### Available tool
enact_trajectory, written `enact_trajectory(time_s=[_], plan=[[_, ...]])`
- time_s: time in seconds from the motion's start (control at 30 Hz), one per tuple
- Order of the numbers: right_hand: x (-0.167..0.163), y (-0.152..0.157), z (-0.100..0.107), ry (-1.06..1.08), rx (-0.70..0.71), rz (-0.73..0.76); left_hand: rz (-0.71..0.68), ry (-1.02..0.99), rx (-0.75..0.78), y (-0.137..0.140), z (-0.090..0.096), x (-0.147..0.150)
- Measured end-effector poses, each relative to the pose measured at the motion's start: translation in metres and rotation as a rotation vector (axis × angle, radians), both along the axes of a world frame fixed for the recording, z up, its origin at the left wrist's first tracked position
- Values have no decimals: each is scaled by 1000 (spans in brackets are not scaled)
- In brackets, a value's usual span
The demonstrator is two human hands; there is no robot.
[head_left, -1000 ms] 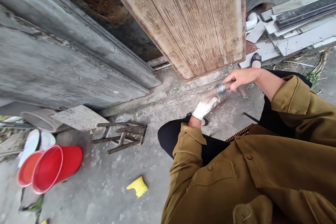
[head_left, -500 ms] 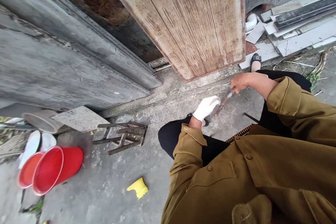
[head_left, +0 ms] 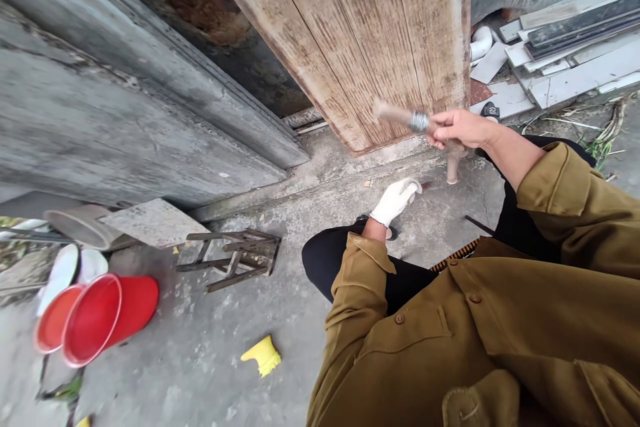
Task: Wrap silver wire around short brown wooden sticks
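My right hand (head_left: 463, 128), bare, is closed around a wooden stick with silver wire (head_left: 419, 122) wound about it. The stick's far end points left, blurred, across the lower part of the plank panel (head_left: 370, 47). Below the same hand, a short brown wooden piece (head_left: 453, 163) points down; whether it belongs to the stick I cannot tell. My left hand (head_left: 395, 201), in a white glove, is low over the concrete with its fingers curled. A thin, dark brown strip (head_left: 427, 184) shows beside its fingertips; what the glove grips is unclear.
Red buckets (head_left: 110, 317) lie at the left, near a small wooden stool (head_left: 235, 257) on its side. A yellow scrap (head_left: 263, 355) lies on the concrete. Boards (head_left: 575, 60) are stacked at the right, beside a white pipe (head_left: 481, 42). A grey wall ledge (head_left: 235, 197) runs ahead.
My right hand has risen with the wire-bound stick, whose end has swung from down by the glove up to the left, over the panel. The gloved left hand stays nearly in place.
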State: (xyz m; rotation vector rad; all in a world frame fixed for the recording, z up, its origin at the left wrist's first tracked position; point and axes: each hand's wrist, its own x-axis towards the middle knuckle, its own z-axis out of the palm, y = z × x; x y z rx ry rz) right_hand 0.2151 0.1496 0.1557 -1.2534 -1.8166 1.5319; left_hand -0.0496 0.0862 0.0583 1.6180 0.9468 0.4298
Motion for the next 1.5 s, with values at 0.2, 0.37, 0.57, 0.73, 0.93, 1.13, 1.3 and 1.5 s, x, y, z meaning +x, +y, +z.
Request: enact_trajectory(time_s=[0.2, 0.37, 0.57, 0.73, 0.93, 1.13, 1.3, 1.5], plan=[[-7, 14, -26, -816, 150, -68, -132, 11, -28, -6, 21, 1], [-20, 4, -41, -1021, -97, 590, -48, 115, 156, -1, 18, -6], [-19, -4, -40, -547, -418, 878, 202, 188, 172, 11, 2, -16], [-8, 1, -17, -261, -292, 758, 223, 184, 152, 10, 0, -8], [-7, 4, -18, 0, -74, 62, -34, 142, 60, -4, 6, 8], [-15, 12, -37, -826, 76, 111, -39, 162, 94, -11, 17, 10], [-21, -2, -48, -896, -237, 667, 28, 187, 135, -2, 16, 3], [-23, -5, -42, -480, -385, 905, 142, 211, 148, 4, 9, -2]])
